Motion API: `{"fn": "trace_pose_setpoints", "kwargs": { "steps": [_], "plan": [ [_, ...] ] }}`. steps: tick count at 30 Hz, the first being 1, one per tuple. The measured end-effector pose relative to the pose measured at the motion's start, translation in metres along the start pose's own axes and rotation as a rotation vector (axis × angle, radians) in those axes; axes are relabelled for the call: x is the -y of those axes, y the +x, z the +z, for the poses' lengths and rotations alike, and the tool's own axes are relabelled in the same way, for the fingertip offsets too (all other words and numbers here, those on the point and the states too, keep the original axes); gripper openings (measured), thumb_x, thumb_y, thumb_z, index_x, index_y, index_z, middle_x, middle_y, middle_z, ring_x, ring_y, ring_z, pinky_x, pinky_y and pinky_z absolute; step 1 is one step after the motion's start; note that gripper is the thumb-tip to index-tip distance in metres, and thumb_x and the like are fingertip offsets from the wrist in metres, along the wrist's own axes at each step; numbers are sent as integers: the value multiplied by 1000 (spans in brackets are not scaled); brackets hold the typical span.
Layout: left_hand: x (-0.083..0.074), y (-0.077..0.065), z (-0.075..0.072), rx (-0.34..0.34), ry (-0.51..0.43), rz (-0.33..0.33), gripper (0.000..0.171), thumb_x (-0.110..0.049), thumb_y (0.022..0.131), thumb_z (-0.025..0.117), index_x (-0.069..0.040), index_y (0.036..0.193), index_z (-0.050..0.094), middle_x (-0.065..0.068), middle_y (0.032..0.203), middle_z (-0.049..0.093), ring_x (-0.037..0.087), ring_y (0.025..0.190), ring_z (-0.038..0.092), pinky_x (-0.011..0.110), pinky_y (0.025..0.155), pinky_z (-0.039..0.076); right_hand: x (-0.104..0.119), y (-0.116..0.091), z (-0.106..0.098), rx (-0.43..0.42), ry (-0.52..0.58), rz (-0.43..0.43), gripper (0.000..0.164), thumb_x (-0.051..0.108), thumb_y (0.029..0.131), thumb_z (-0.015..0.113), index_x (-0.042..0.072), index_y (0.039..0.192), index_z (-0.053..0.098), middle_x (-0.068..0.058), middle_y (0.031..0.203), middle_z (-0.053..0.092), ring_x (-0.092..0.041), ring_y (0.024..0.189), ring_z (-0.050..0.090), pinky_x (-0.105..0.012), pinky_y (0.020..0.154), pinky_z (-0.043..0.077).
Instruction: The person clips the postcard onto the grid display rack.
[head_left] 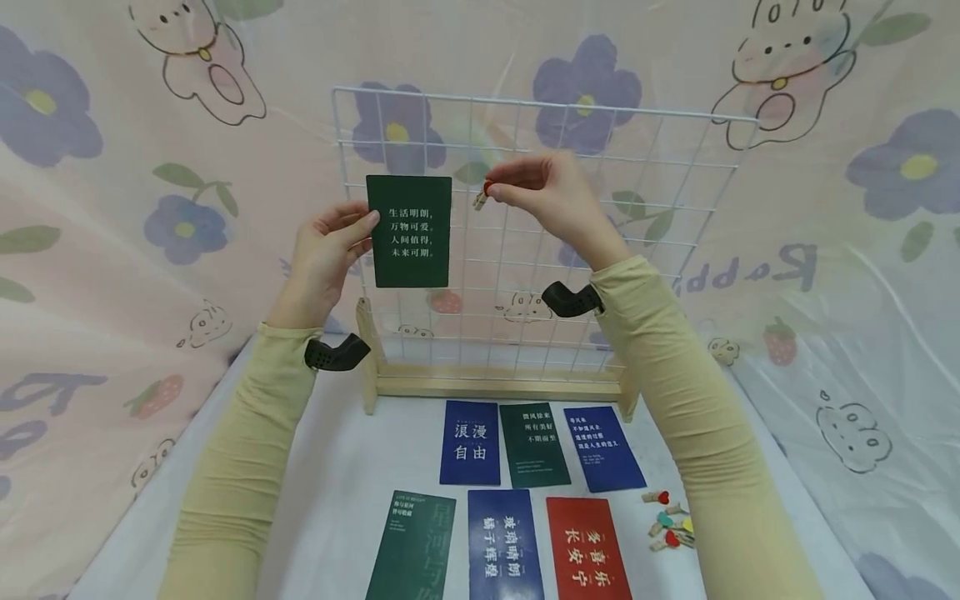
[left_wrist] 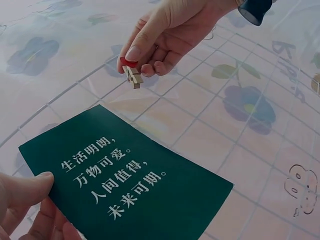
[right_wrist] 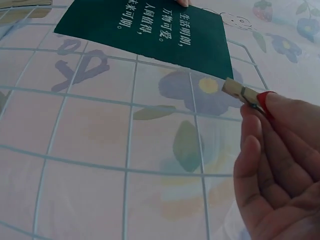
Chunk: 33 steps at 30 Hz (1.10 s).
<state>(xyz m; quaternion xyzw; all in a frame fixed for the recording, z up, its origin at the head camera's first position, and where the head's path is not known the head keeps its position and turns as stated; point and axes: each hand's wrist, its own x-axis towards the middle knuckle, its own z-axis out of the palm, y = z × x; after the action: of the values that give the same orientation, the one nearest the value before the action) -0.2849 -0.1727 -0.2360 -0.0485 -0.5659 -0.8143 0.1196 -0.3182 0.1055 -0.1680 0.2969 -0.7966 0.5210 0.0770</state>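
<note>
A dark green card (head_left: 411, 267) with white lettering stands upright in front of the left part of a white wire grid (head_left: 525, 225). My left hand (head_left: 321, 254) pinches the card by its left edge, thumb on the printed face. To the right of the card, my right hand (head_left: 558, 200) pinches a small wooden clothespin (right_wrist: 235, 90) with a red decoration (left_wrist: 128, 63) between thumb and fingers. The clothespin's free end points toward the card; in the head view a gap lies between them.
The grid stands in a wooden base (head_left: 495, 387). Several cards lie before it in two rows, among them a blue card (head_left: 470, 471) and a red card (head_left: 592, 567). Several more clothespins (head_left: 667, 540) lie beside my right forearm. Patterned cloth (head_left: 97, 275) hangs behind and at the sides.
</note>
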Motion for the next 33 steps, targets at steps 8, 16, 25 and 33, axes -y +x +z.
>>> {"fn": "trace_pose_setpoints", "kwargs": {
  "steps": [8, 16, 25, 33],
  "plan": [
    [-13, 9, 1, -42, -22, 19, 13, -5, 82, 75, -8, 94, 70, 4, 94, 61, 14, 80, 56, 24, 75, 49, 10, 11, 8, -35, -39, -17, 21, 16, 87, 72, 4, 105, 71, -3, 97, 70, -27, 94, 64, -27, 84, 50],
    [-20, 14, 7, -45, -36, 12, 15, -4, 81, 75, -7, 94, 70, 5, 93, 61, 14, 78, 56, 24, 74, 48, 22, 22, 15, -70, -51, -61, 20, 15, 89, 69, 4, 106, 70, -3, 98, 69, -26, 94, 62, -30, 79, 48],
    [-20, 19, 11, -54, -66, 12, 13, -1, 82, 73, -5, 93, 69, 5, 94, 61, 15, 76, 55, 23, 69, 48, 27, 37, 22, -128, -16, -101, 16, 9, 90, 67, 0, 104, 70, -5, 96, 69, -29, 83, 58, -30, 78, 48],
    [-21, 23, 13, -80, -60, 16, 13, -1, 82, 73, -5, 94, 69, 5, 93, 61, 14, 72, 55, 22, 67, 48, 34, 44, 36, -220, -47, -171, 12, 9, 90, 68, 3, 99, 72, -3, 92, 69, -28, 76, 59, -24, 68, 47]
  ]
}}
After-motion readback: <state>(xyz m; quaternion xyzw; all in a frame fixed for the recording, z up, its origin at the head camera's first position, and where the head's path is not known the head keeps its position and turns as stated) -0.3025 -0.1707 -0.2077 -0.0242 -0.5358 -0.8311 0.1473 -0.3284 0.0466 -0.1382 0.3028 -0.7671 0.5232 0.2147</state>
